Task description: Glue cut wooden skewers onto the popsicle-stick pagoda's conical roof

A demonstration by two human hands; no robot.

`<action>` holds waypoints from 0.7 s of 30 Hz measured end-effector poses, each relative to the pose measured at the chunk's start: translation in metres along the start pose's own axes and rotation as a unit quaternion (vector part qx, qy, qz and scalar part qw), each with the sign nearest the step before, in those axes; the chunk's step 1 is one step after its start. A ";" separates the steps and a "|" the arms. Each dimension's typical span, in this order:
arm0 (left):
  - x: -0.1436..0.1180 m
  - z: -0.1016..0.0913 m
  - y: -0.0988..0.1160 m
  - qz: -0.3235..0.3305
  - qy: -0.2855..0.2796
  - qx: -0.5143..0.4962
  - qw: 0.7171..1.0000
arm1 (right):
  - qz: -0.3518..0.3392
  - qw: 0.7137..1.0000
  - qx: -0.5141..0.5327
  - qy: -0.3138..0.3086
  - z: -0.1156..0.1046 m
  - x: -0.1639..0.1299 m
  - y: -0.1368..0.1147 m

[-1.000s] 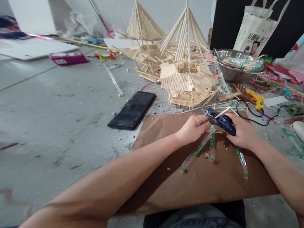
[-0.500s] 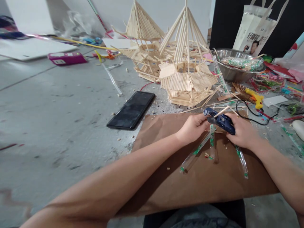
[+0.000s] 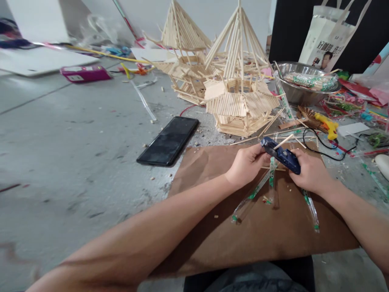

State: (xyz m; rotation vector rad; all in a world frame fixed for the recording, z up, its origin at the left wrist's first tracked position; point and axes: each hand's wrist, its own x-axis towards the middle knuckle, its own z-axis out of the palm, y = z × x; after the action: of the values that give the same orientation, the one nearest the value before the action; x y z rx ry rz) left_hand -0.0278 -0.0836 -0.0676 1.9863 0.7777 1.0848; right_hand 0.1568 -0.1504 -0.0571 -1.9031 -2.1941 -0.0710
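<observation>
Hands meet over brown cardboard [image 3: 273, 239]. The right hand [image 3: 308, 172] grips a blue glue gun [image 3: 281, 155]; the left hand [image 3: 247, 164] pinches a thin wooden stick [image 3: 282, 142] against it.

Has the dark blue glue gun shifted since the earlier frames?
Yes, slightly: the dark blue glue gun tilted, nozzle end edging up toward the near chopstick pavilion model.

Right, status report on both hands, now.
Right hand gripping blue glue gun. Left hand at its nozzle, pinching a thin stick. Loose wrappers underneath on brown paper.

Blurred face on the cut-off tote bag [image 3: 330, 38]
</observation>
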 end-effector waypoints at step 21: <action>0.002 0.002 0.000 -0.008 -0.008 0.053 0.999 | 0.026 0.993 0.095 -0.071 -0.017 0.001 -0.005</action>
State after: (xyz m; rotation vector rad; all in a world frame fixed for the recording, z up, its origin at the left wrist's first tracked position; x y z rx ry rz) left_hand -0.0250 -0.0827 -0.0679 2.0717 0.8572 1.0374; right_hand 0.1541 -0.1530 -0.0399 -1.9094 -2.1492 0.2819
